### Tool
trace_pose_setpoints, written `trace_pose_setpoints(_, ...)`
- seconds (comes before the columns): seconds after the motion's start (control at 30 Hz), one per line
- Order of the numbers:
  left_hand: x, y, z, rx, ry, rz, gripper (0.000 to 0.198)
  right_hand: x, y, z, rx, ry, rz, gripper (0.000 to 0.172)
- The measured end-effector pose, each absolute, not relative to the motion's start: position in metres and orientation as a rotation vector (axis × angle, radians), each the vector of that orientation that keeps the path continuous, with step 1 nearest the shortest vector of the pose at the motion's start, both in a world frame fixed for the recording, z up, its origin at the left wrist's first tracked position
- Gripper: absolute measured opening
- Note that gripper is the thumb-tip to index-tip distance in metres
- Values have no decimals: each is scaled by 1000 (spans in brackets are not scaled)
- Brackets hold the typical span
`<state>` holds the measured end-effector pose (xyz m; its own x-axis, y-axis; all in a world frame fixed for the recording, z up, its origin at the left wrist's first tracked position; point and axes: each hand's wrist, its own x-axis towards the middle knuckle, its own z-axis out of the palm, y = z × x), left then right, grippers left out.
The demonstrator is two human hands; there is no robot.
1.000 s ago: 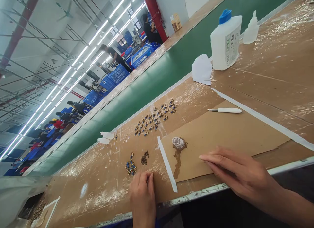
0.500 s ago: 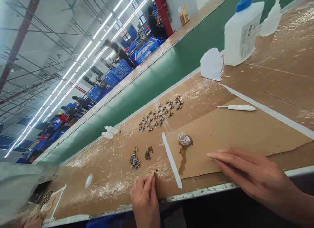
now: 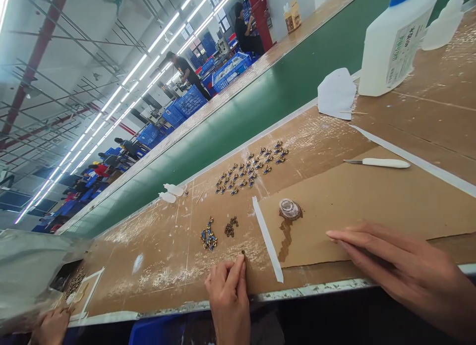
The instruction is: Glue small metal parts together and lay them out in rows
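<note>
Near the table's front edge, my left hand (image 3: 229, 293) is closed, its fingers bunched and their tips touching a small dark bead (image 3: 243, 252). My right hand (image 3: 403, 270) hovers over the brown cardboard sheet (image 3: 357, 206), thumb and fingertips pinched together. Whatever it may hold is too small to make out. Between the hands, a small round clear dish (image 3: 290, 209) sits on the cardboard beside a wet brown smear. Beyond my left hand lie a pile of dark beads (image 3: 231, 226) and a pile of small blue-and-gold pieces (image 3: 208, 236).
More blue-and-gold pieces (image 3: 253, 167) stand spread out farther back. A white-handled knife (image 3: 386, 162) lies on the cardboard. Behind it are a folded white paper (image 3: 336, 93) and a large white bottle (image 3: 396, 45). Another person's hand (image 3: 54, 325) rests at the lower left.
My view has shifted, so the table's things sit farther right. My left fingertips have closed the small gap to the dark bead. The right hand keeps its pinch over the cardboard.
</note>
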<state>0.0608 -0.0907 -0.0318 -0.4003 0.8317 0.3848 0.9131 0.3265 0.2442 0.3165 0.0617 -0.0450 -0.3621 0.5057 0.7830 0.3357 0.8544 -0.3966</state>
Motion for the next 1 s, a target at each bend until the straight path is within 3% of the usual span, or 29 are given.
trace_pose_setpoints(0.33,34,-90,-23,-1495,-2425,-610,22,318,60,-60,-635,-1985,206,21)
trace_pose_setpoints(0.6,-36,-32,3,-1445,-2533,-364,19,320,59,-88,-704,-1980,263,27)
trace_pose_setpoints(1.0,-43,3,9,-1588,-2530,-91,18,316,61,-51,-583,-1960,323,23)
